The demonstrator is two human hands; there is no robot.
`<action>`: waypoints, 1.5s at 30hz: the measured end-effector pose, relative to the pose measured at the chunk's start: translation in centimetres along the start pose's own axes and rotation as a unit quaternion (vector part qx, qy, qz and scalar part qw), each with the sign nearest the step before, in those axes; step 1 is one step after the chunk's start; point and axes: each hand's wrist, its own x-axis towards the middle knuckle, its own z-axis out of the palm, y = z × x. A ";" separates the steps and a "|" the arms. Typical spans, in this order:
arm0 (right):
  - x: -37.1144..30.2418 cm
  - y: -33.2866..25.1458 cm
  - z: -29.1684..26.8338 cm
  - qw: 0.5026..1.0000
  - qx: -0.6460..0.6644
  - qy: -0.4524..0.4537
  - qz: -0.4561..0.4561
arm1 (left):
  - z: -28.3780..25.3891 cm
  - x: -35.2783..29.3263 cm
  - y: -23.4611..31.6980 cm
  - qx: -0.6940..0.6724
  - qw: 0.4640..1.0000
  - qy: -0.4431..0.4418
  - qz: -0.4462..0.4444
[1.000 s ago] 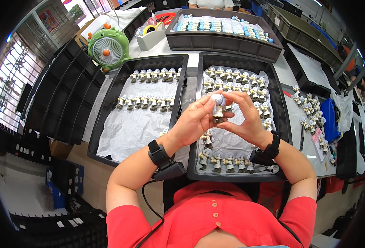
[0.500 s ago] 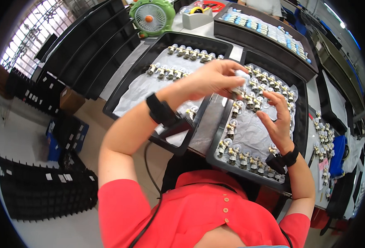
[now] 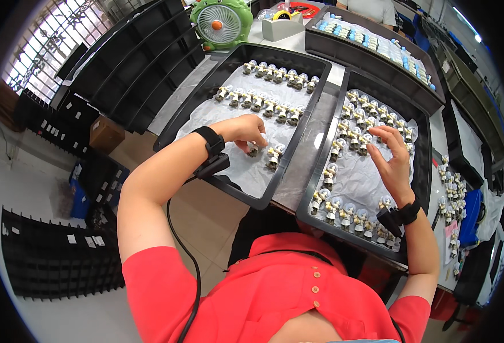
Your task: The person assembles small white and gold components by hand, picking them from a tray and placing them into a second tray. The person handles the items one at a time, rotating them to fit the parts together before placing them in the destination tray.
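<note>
My left hand is over the left black tray, its fingers closed on a small figurine with a pale top and dark base. Part of that figurine is hidden by my fingers. Right beside it stands another figurine of the same kind, and two rows of them run across the tray's far half. Over the right black tray my right hand is held with thumb and fingers apart and nothing between them. Near its fingertips stand several figurines on crumpled white paper.
Behind the right tray is a grey-brown bin of blue-and-white pieces. A green fan and a tape dispenser stand at the back. More figurines are at the right. Black racks occupy the left floor.
My left hand has moved from above the right tray leftward and down into the left tray, carrying a figurine. My right hand stays over the right tray, fingers still apart.
</note>
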 end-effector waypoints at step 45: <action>-1.2 6.9 2.1 0.985 -0.088 -0.109 0.100 | 7.8 -1.2 12.4 -0.440 0.845 -0.088 0.290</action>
